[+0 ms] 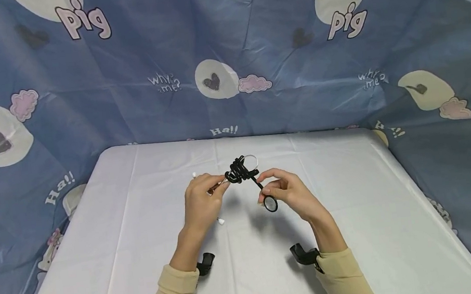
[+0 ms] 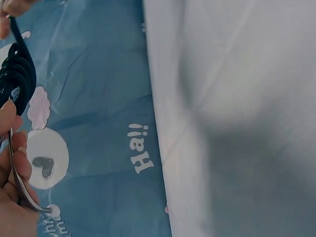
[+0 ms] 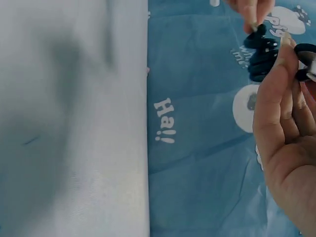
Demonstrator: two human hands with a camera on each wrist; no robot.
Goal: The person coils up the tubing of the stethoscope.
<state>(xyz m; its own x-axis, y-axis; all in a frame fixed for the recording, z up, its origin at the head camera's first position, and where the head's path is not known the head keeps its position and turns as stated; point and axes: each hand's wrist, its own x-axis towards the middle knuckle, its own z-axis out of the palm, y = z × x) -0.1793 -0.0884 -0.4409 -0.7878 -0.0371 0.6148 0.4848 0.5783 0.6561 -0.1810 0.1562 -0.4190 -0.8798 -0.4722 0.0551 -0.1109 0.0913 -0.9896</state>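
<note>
Blue cloth backdrop (image 1: 224, 46) printed with "pig", "why? me?" and "Ha!!", white table (image 1: 356, 211), left hand (image 1: 201, 203) pinching metal tubes of a stethoscope (image 1: 241, 169) held above table centre, right hand (image 1: 288, 193) fingers curled around its round chest piece (image 1: 270, 203)

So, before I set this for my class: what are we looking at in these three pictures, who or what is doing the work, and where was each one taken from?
No machine is at work here: a person uses two bare hands. The wide picture comes from a camera worn on the head, looking down at a white table backed by a blue cartoon cloth. The other two come from cameras strapped to each wrist, so they look sideways past the fingers.

The left hand holds the thin metal end of a stethoscope, whose black tubing is wound into a bundle. The right hand pinches the tubing near the round chest piece. A white ear tip shows below the left hand. The stethoscope is held above the table.
</note>
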